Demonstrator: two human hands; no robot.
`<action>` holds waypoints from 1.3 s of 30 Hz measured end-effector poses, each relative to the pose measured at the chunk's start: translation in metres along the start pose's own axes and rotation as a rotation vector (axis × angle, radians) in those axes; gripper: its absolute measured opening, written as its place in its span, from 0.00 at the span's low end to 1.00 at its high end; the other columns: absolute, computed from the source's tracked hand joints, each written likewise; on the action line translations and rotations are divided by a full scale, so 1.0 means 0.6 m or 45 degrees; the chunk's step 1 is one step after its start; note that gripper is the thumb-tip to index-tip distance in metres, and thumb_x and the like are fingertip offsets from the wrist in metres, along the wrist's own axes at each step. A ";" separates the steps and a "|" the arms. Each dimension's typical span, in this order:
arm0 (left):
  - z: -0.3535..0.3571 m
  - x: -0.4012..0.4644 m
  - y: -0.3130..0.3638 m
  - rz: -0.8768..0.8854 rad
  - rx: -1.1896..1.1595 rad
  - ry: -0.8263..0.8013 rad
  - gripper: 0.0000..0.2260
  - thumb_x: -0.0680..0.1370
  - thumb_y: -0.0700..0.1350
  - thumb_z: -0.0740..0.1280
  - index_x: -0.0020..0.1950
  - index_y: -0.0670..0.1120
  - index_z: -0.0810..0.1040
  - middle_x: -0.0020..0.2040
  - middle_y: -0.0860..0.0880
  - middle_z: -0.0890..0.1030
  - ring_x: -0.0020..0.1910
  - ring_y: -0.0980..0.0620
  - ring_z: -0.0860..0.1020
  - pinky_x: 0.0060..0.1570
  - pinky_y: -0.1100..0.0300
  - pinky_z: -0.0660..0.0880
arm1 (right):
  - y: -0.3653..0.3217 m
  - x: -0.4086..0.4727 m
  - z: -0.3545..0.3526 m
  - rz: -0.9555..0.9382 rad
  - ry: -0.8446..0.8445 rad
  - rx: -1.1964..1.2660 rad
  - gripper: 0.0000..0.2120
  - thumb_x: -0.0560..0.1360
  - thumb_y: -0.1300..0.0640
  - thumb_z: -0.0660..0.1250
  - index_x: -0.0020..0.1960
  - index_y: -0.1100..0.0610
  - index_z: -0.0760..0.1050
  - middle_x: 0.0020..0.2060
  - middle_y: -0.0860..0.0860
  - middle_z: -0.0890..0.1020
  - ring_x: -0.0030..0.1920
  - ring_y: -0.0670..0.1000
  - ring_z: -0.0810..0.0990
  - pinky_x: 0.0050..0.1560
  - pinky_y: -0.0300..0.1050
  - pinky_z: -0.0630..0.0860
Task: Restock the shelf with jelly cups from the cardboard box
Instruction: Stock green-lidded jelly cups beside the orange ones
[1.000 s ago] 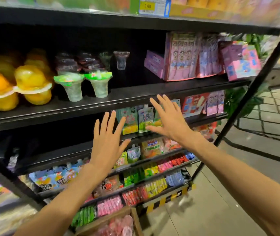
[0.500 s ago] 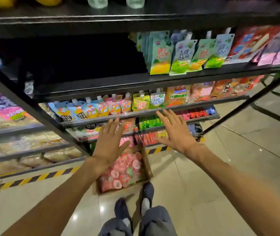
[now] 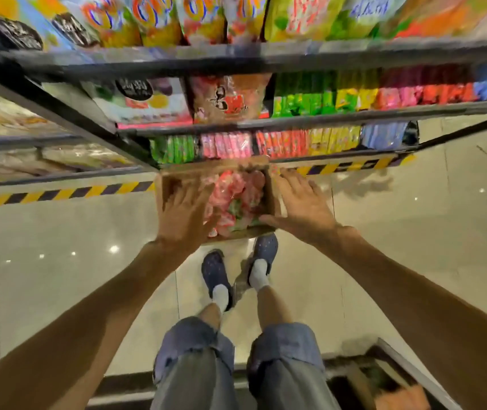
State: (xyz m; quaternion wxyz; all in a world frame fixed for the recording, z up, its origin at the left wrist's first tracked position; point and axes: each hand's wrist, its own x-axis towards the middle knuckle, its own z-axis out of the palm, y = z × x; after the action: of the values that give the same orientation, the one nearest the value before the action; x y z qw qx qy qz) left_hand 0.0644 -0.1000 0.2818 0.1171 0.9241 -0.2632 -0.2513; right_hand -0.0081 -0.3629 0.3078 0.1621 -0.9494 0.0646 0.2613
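The left hand (image 3: 183, 215) is seen spread flat, fingers straight, over the left side of the cardboard box (image 3: 272, 193) (contact cannot be told through the blur). The box is set on the floor (image 3: 59, 247) at the foot of the shelf (image 3: 295, 121), filled with pink jelly cups (image 3: 236, 199). The right hand (image 3: 303, 202) is laid open against the box's right wall, nothing gripped.

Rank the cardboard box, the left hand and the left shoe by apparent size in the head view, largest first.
1. cardboard box
2. left hand, though it is nearer the camera, so its true size is unsure
3. left shoe
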 end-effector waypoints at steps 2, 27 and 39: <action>0.073 0.015 -0.024 -0.081 -0.043 -0.039 0.35 0.79 0.63 0.64 0.82 0.51 0.60 0.80 0.41 0.66 0.76 0.34 0.66 0.67 0.36 0.71 | 0.016 0.027 0.069 -0.007 0.027 0.021 0.49 0.75 0.34 0.71 0.85 0.49 0.50 0.83 0.52 0.58 0.82 0.57 0.56 0.79 0.63 0.57; 0.679 0.243 -0.155 -0.366 0.020 -0.266 0.32 0.82 0.50 0.67 0.82 0.53 0.56 0.83 0.39 0.54 0.80 0.35 0.56 0.77 0.36 0.58 | 0.147 0.272 0.594 0.193 -0.141 0.407 0.47 0.74 0.35 0.73 0.83 0.46 0.51 0.75 0.53 0.70 0.73 0.59 0.71 0.75 0.55 0.67; 0.630 0.214 -0.179 -0.298 -0.384 -0.066 0.34 0.75 0.48 0.76 0.75 0.52 0.61 0.71 0.43 0.67 0.68 0.38 0.72 0.68 0.41 0.74 | 0.160 0.295 0.589 0.391 -0.157 0.493 0.45 0.69 0.25 0.64 0.79 0.45 0.58 0.71 0.53 0.74 0.68 0.58 0.74 0.67 0.60 0.76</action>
State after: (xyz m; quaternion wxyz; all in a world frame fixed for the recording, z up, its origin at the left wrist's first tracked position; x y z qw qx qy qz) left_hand 0.0062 -0.1121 -0.1272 0.2172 0.9136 -0.1162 -0.3236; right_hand -0.0449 -0.3392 -0.0965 0.3031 -0.8619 0.2468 0.3231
